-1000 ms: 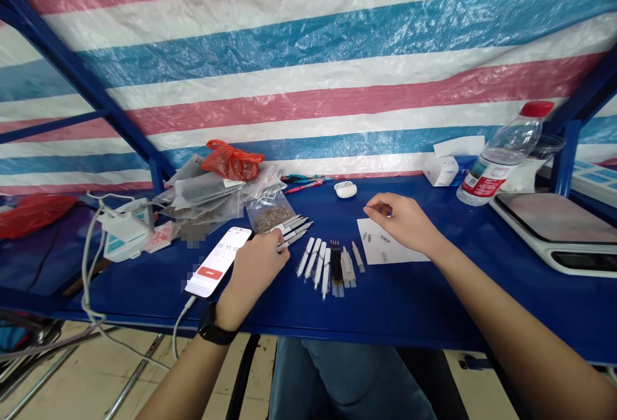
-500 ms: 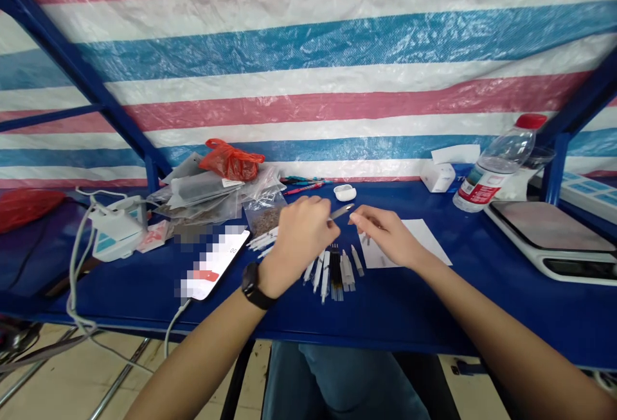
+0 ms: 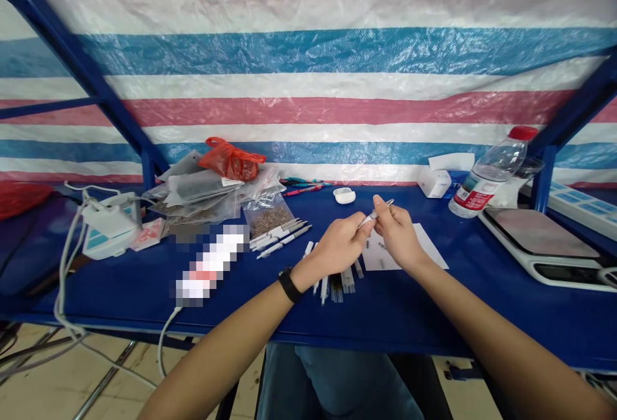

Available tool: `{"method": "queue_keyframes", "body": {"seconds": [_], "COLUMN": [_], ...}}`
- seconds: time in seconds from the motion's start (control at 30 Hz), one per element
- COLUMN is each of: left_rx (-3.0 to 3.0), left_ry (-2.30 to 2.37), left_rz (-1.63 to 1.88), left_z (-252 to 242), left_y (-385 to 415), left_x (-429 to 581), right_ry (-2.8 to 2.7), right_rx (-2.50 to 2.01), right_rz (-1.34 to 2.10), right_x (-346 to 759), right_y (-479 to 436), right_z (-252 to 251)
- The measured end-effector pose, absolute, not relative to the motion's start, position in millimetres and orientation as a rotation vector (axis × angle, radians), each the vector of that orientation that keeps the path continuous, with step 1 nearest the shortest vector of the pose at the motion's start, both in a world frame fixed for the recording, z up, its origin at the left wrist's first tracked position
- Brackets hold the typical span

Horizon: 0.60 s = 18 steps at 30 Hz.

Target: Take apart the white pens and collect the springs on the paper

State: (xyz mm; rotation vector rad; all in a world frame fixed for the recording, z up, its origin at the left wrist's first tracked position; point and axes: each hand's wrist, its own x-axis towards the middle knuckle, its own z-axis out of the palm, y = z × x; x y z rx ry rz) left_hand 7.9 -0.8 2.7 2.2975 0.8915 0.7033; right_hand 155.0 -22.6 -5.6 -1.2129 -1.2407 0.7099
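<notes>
A slim white pen (image 3: 371,217) with a metallic tip is held slantwise between my two hands, above the table. My left hand (image 3: 337,243), wearing a black wristband, is closed on its lower left end. My right hand (image 3: 398,234) pinches the upper right end, thumb raised along it. Beneath my left hand lie white pen barrels (image 3: 324,291), dark refills (image 3: 337,288) and pale tubes (image 3: 348,280), partly covered. Under my right hand is a white sheet of paper (image 3: 431,256) with several small metallic pieces. Assembled white pens (image 3: 284,240) lie in a group to the left.
A plastic bag of small brown pieces (image 3: 270,218) and a phone (image 3: 212,269) are on the left. At the back sits a white earbud case (image 3: 344,196). A water bottle (image 3: 491,179) and a scale (image 3: 544,240) stand on the right.
My left hand has moved right and turned, and my right hand has come to meet it. Both hands now grip the pen, which the left hand alone held before.
</notes>
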Motion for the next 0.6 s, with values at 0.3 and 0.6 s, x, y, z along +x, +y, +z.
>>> {"method": "queue_keyframes", "body": {"seconds": [0.3,0.6], "left_rx": [1.456,2.537], "left_ry": [0.405,1.163], "left_rz": [0.522,0.769], "left_z": [5,-6], "left_y": [-1,6], "left_x": [4,4], "right_ry": [-1.455,-1.313], "right_rx": [-1.089,-1.137], "right_rz": [0.672,0.684], "right_x": [161,172], "right_y": [-30,-22], "right_z": [9,7]}}
